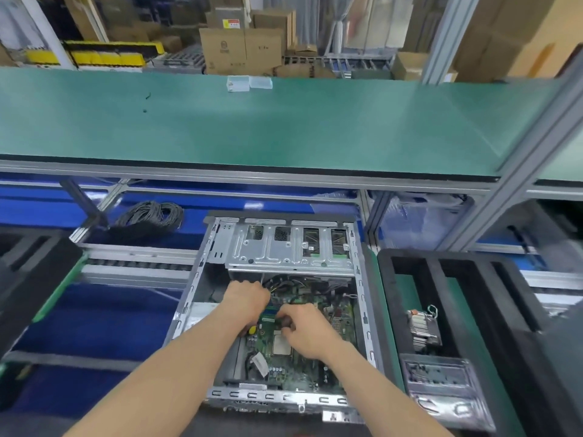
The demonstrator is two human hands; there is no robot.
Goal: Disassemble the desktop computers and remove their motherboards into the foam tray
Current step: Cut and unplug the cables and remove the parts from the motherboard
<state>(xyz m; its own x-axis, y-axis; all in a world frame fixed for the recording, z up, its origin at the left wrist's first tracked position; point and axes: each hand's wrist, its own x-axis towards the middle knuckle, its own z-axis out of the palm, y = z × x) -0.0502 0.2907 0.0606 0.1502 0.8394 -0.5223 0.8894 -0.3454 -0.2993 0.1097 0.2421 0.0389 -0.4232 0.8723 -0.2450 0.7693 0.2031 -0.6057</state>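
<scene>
Open desktop case (217,247) lies on its side, lid off, motherboard (284,357) still seated in its lower half; silver drive cage (290,247) fills the upper half, wire bundle (290,283) just below the cage. Both hands inside the case over the board. Left hand (246,299) curled, fingers down by the wires at the board's top edge; cannot tell what it holds. Right hand (304,329) curled, fingertips pinching something small and dark on the board, unclear what. Black foam tray (388,279) just right of the case: a heatsink (422,331) in one slot, a bagged board (441,383) near its front. Cable coil (148,216) on blue surface behind left.
</scene>
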